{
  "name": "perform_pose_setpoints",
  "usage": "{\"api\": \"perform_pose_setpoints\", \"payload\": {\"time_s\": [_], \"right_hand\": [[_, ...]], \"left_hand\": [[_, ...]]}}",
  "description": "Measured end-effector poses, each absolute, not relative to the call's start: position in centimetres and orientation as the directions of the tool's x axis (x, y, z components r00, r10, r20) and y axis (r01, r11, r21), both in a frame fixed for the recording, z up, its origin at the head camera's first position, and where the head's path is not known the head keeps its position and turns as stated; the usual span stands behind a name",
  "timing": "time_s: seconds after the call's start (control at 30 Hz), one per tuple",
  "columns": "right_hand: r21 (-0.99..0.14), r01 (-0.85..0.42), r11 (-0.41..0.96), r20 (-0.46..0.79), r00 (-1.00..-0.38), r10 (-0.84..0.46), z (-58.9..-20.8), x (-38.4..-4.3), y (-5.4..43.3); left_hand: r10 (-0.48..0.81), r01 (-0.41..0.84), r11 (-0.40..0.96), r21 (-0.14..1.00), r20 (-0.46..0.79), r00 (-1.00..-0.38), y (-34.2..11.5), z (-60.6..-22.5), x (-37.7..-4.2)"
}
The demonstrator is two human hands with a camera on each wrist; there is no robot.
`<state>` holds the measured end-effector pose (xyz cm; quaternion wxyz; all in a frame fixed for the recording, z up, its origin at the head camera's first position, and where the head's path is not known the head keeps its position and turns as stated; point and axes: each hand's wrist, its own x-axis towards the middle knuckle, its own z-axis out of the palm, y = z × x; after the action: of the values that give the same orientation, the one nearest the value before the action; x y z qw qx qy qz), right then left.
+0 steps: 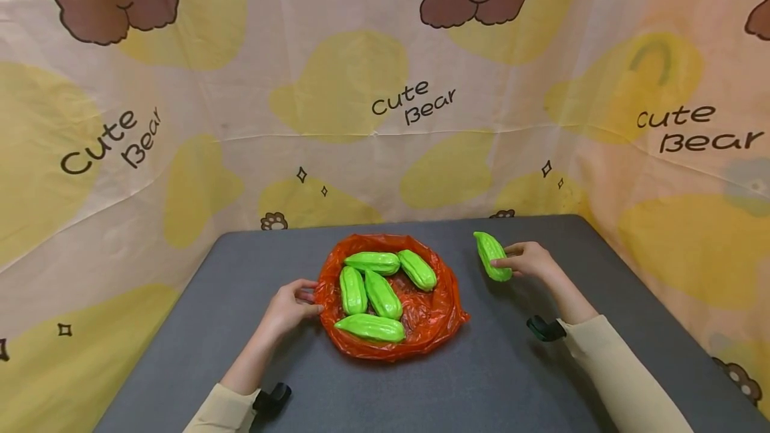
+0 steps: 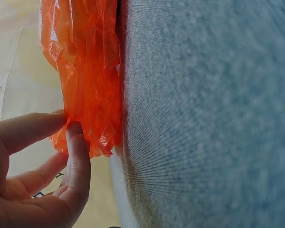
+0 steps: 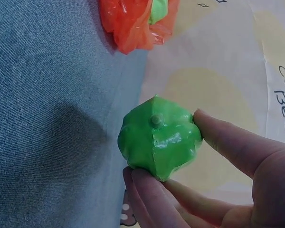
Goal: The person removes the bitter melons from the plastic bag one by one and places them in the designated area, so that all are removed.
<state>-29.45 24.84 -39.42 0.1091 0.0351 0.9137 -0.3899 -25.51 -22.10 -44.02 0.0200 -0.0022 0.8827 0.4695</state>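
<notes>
An orange-red plastic bag [image 1: 433,333], its rim rolled wide, sits on the grey table with several glossy green ribbed bitter melons [image 1: 383,294] lying inside. My left hand [image 1: 287,307] pinches the bag's left rim; in the left wrist view the thumb and fingers close on the crinkled plastic [image 2: 88,71]. To the right of the bag, my right hand [image 1: 529,263] holds another bitter melon [image 1: 490,252] between thumb and fingers. Seen end-on in the right wrist view, that bitter melon [image 3: 161,137] shows a small round nub and stays apart from the bag, above the tabletop.
The grey table [image 1: 240,286] has its far edge against a hanging cloth [image 1: 337,99] printed with bears and lettering. The cloth also stands along the left and right sides. A black band part [image 1: 546,328] juts out from the right wrist.
</notes>
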Motion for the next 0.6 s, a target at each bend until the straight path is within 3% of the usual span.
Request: {"api": "perform_pose_setpoints", "payload": {"time_s": [0.6], "right_hand": [[-0.741, 0.198, 0.641, -0.253, -0.968, 0.007, -41.0, -30.7, 24.9]], "left_hand": [[0.005, -0.015, 0.568, 0.823, -0.022, -1.000, -22.0, -44.0, -25.5]]}}
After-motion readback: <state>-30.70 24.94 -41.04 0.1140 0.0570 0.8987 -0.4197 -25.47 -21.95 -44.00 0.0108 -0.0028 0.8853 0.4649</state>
